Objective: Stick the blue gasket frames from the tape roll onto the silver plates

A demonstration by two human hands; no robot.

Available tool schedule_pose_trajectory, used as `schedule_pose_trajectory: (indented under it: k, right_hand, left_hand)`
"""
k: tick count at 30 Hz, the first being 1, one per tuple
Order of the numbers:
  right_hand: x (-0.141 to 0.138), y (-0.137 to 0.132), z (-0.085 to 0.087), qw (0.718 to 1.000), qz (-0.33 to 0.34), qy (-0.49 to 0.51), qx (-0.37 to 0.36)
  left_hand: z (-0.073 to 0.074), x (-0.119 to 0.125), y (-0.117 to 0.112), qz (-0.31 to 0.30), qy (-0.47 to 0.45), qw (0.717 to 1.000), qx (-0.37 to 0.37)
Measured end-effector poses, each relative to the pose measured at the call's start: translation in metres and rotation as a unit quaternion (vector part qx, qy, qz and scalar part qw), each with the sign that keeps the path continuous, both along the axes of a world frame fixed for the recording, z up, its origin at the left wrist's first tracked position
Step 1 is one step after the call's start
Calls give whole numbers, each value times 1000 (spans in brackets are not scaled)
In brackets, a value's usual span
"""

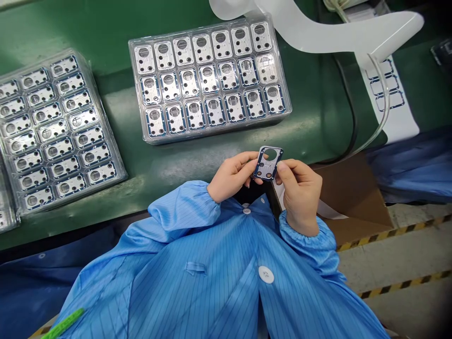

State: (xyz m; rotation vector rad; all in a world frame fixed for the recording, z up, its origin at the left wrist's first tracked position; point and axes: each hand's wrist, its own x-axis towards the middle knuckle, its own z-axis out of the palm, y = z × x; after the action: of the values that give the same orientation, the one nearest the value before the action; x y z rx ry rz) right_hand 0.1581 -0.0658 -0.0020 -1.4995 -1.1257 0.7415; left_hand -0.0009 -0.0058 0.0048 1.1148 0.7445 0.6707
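Head cam: plate (pixel 269 165) was held out in front of the body, near the worktop (pixel 169 162) edge. Left grip (pixel 231 175) pinched its left side, right grip (pixel 302 188) its right. Long axis ran away from the body, far end leaning right; big round hole at far end, small dark holes nearer, pale face to camera. Some fingers hidden behind it. Clear tray (pixel 219 127) lay beyond both grips; left tray (pixel 122 174), well left, cut off by frame. Right hand partly covered cardboard box (pixel 356 193).
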Motion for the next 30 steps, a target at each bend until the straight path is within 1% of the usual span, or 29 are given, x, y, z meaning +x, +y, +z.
schedule_pose_trajectory:
  k: [5,9,14,23,27,30]
  right_hand:
    - [-2,2,0,1000,-10,-23,17]
    - [-3,4,2,999,-20,-28,7]
    - [-4,5,3,999,-29,-36,4]
    - [-5,6,1,999,-37,-23,15]
    - [-6,6,0,999,-44,-18,23]
    - [-6,5,0,998,-53,-34,29]
  left_hand:
    - [3,0,0,0,4,1000,2]
    - [4,-1,0,-6,7,1000,4]
    - [2,-1,0,-15,-1,1000,9]
    - [1,-1,-2,-1,-12,1000,4]
    - [1,-1,-4,-15,-3,1000,8]
    - [-2,0,-7,-19,6,1000,21]
